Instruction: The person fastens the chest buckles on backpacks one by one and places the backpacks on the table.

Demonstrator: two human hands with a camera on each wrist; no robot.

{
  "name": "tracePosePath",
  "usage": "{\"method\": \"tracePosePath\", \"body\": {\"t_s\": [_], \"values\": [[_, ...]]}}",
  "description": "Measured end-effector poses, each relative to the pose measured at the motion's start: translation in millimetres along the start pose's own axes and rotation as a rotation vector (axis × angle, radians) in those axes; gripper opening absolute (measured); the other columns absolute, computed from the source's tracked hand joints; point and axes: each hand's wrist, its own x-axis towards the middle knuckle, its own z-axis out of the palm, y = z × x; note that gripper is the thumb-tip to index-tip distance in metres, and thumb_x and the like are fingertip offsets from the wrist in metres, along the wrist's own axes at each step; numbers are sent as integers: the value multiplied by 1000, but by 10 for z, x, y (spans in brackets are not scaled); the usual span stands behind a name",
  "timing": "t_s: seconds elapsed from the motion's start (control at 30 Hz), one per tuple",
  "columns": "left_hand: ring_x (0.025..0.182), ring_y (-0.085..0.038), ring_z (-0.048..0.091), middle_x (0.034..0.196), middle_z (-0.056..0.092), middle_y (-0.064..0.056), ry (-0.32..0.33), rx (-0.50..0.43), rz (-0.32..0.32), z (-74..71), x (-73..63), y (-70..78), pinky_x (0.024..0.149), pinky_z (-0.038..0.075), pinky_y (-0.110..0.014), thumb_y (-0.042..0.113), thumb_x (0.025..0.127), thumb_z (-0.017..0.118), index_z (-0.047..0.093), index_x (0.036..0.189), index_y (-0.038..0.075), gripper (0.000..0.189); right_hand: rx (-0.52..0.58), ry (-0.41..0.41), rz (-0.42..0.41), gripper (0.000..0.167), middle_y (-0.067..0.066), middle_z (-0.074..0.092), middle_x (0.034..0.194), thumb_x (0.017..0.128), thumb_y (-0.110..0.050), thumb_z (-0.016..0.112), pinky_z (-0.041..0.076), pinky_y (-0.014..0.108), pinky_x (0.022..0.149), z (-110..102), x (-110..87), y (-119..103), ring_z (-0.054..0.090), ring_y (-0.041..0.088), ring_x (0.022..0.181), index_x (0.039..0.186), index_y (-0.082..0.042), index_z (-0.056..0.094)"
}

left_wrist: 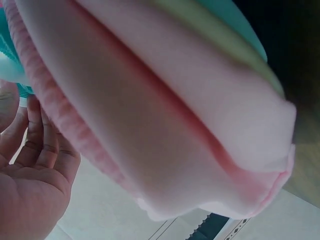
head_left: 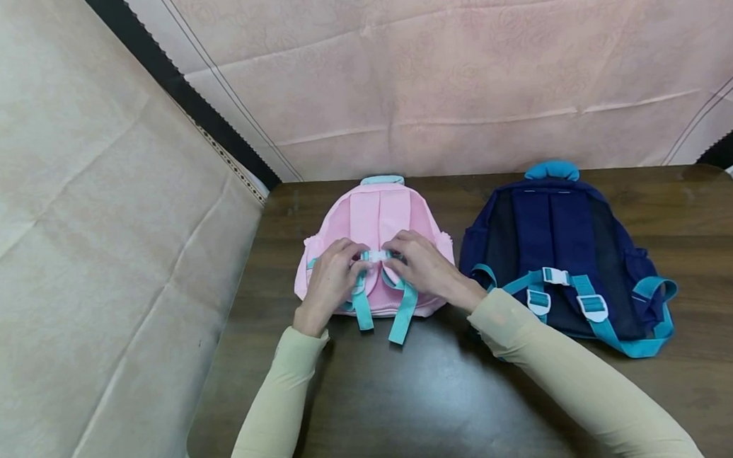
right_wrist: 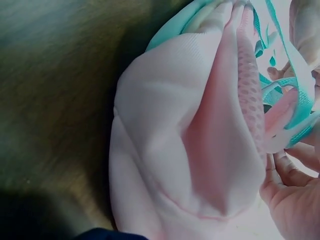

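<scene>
A small pink backpack [head_left: 375, 218] lies on the table with its strap side up. White plastic buckle [head_left: 376, 255] pieces on turquoise webbing sit at the middle of its straps. My left hand [head_left: 334, 279] pinches the buckle's left side, while my right hand [head_left: 427, 267] pinches its right side. Two loose turquoise strap ends [head_left: 403, 315] hang below. In the left wrist view, my left fingers [left_wrist: 47, 145] reach behind the white buckle piece, beside the pink bag's side. The right wrist view shows my right hand [right_wrist: 292, 190] at the turquoise webbing [right_wrist: 302, 102]; its grip is partly cut off.
A larger navy backpack [head_left: 533, 231] with turquoise straps and white buckles lies right of the pink one, close to my right forearm. Brown wooden table [head_left: 379, 412] extends in front of both bags. Pale patterned cloth [head_left: 458, 73] hangs behind, and more covers the left side.
</scene>
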Motion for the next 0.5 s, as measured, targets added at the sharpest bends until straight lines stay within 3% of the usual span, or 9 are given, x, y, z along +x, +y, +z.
{"method": "tracePosePath", "body": {"t_s": [0.5], "values": [[94, -25, 70, 108, 78, -12, -18, -24, 2, 20, 11, 10, 87, 65, -41, 20, 92, 89, 82, 118, 3, 32, -7, 8, 47, 39, 20, 75, 126, 102, -12, 77, 64, 44, 97, 35, -33, -13, 69, 29, 106, 138, 0, 73]]}}
